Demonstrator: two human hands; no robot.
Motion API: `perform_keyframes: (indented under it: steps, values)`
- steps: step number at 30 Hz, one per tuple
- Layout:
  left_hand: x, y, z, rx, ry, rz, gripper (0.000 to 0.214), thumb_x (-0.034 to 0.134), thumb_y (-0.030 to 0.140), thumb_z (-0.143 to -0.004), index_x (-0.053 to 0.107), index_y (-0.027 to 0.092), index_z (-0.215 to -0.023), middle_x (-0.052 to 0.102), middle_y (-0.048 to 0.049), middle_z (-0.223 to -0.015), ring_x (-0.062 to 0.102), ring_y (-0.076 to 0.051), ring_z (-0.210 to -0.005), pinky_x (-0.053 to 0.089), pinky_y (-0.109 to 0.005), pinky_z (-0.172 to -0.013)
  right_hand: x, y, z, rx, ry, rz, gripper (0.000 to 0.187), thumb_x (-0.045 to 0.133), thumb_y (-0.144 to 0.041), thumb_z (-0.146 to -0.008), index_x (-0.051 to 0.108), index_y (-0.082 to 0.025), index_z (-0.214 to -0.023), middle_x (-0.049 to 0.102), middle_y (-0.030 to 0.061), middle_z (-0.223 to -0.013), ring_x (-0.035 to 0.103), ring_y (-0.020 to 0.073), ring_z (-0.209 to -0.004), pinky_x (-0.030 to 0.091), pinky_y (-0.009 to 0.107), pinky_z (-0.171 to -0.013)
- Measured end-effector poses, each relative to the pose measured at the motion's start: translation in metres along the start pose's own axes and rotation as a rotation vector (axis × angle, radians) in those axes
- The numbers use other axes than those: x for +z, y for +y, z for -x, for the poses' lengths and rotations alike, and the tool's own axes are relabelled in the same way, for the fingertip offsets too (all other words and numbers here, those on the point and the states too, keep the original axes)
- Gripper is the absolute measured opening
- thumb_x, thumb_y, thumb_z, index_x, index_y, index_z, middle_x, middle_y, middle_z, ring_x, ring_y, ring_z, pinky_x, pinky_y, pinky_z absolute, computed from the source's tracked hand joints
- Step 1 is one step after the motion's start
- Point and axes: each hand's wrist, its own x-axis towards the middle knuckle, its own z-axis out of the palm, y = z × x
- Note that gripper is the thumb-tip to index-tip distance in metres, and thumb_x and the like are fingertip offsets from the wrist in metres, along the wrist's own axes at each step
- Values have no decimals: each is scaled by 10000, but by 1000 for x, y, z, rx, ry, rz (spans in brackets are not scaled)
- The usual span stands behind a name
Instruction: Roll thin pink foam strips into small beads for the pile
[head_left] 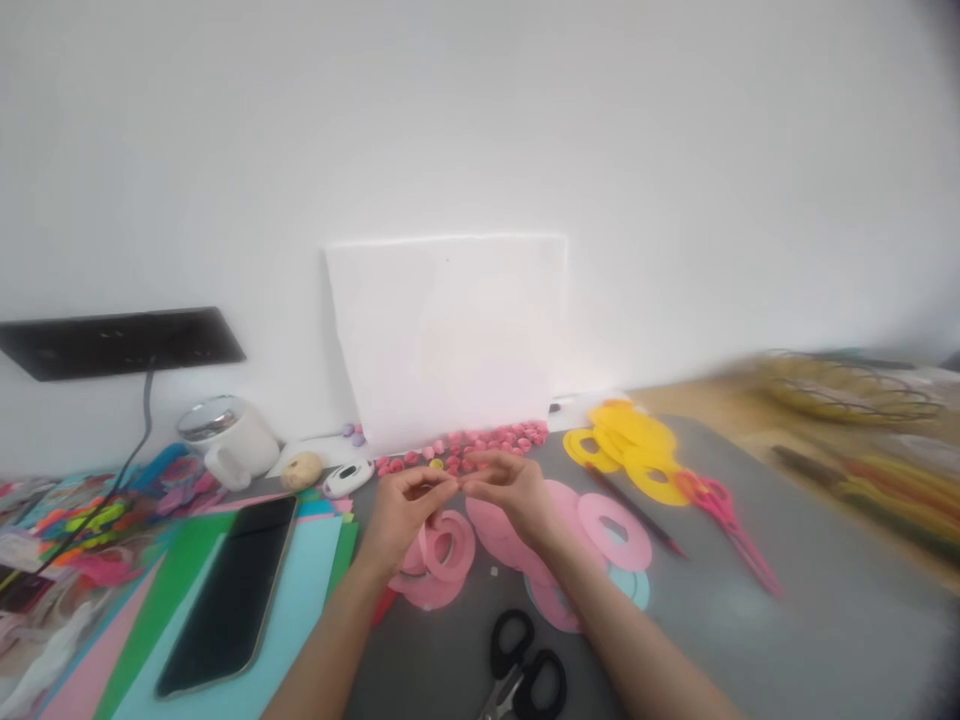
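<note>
Fingerwork looks to be the step in hand: your left hand point(411, 505) and right hand point(519, 492) come nearly tip to tip in front of the white board point(457, 340), thumb and forefinger near each other on both. Whether they are clamped on a scrap of paper, I cannot tell. Pink paper rings point(465, 550) lie beneath your left hand and around your right wrist; small pink rolls point(517, 437) sit just beyond. Your next move seems to call for light, steady fingers. Your forearms angle inward over the grey mat point(442, 660), with black scissors point(517, 668) between them.
</note>
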Motion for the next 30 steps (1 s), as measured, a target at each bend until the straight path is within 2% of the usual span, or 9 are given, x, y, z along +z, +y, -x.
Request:
perform_keyframes:
  steps: [7, 11, 16, 19, 25, 30]
  values:
    - [2, 3, 2, -25, 18, 6, 142, 715, 272, -664, 717, 152, -741, 547, 33, -479, 423, -74, -409, 384, -214, -445, 2, -1, 0, -74, -7, 25, 301, 792, -267, -566, 641, -169, -808, 700, 7, -615, 648, 167, -604, 525, 303, -645]
    - [3, 7, 2, -48, 36, 71, 226, 737, 246, -633, 705, 144, -832, 660, -6, -619, 454, -72, -410, 407, -217, -436, 3, 1, 0, -109, -31, 46, 301, 782, -267, -574, 636, -164, -816, 678, 0, -582, 628, 158, -568, 516, 299, -621]
    - [2, 11, 3, -53, -8, 62, 241, 721, 229, -648, 686, 125, -862, 708, -41, -647, 622, -156, -560, 513, -270, -578, 4, -2, 2, -149, -25, 89, 310, 789, -273, -566, 622, -179, -810, 658, -4, -568, 622, 167, -570, 501, 304, -623]
    - [1, 12, 4, -60, -36, 59, 246, 711, 228, -653, 679, 129, -875, 732, -62, -710, 667, -193, -651, 534, -296, -638, 5, -3, 3, -168, -36, 115, 338, 801, -313, -557, 621, -185, -814, 646, -7, -555, 622, 177, -571, 497, 315, -629]
    - [-1, 11, 3, -44, -122, 56, 258, 696, 236, -688, 673, 124, -919, 741, -73, -739, 672, -181, -630, 533, -295, -655, 2, -5, 2, -140, -149, 61, 396, 819, -323, -532, 614, -197, -846, 619, -33, -544, 629, 181, -579, 512, 330, -649]
    - [-2, 9, 4, -54, -149, 77, 290, 713, 265, -685, 667, 123, -934, 741, -80, -747, 684, -199, -646, 539, -313, -661, 0, -4, 1, -124, -219, 6, 389, 822, -305, -527, 626, -197, -845, 603, -48, -559, 610, 152, -568, 508, 299, -620]
